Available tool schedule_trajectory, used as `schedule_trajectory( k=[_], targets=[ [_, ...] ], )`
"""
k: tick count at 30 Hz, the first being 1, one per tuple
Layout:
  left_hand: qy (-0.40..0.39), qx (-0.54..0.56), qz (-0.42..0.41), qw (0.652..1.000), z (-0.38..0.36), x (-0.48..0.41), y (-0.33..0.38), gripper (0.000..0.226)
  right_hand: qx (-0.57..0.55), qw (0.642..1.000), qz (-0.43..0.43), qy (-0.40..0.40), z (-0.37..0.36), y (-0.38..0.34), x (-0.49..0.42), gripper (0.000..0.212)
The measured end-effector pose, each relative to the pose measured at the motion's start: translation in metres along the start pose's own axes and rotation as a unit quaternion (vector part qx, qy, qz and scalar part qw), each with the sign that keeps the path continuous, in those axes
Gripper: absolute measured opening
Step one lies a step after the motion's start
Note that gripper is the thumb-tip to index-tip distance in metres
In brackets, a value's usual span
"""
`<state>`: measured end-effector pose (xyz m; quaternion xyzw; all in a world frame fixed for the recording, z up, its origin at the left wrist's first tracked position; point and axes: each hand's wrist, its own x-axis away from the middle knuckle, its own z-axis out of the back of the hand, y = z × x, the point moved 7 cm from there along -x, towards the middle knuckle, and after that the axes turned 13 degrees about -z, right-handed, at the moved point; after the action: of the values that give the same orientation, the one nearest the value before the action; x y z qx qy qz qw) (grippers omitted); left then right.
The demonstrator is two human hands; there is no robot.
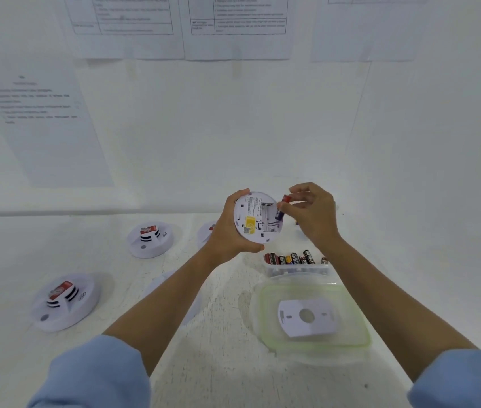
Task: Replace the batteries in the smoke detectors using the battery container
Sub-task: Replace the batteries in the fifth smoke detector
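Gripping smoke detector in left hand, right hand pinching battery at its edge

Location: indoor test workstation, booth type. White partition walls at 12 o'clock carry taped printed instruction sheets with tables. White worktop; identical smoke detectors laid out at 10 o'clock.

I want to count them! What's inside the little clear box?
Batteries, black and red, side by side in the clear box. Their tops show; the lower ends are blurred behind its wall, and the right arm may hide more.
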<state>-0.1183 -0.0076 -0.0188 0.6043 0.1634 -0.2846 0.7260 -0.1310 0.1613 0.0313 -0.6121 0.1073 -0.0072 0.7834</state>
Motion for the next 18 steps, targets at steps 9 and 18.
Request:
schedule_trajectory(
  k=[9, 18],
  targets=[
    [0.007, -0.007, 0.002, 1.0, 0.007, -0.003, -0.002, 0.103, 0.315, 0.921, -0.168, -0.157, -0.019, 0.054, -0.001, 0.021],
    [0.011, -0.002, 0.006, 1.0, 0.01, -0.008, -0.008, 0.102, 0.378, 0.906, -0.121, -0.147, -0.009, 0.045, -0.033, 0.019]
  ],
)
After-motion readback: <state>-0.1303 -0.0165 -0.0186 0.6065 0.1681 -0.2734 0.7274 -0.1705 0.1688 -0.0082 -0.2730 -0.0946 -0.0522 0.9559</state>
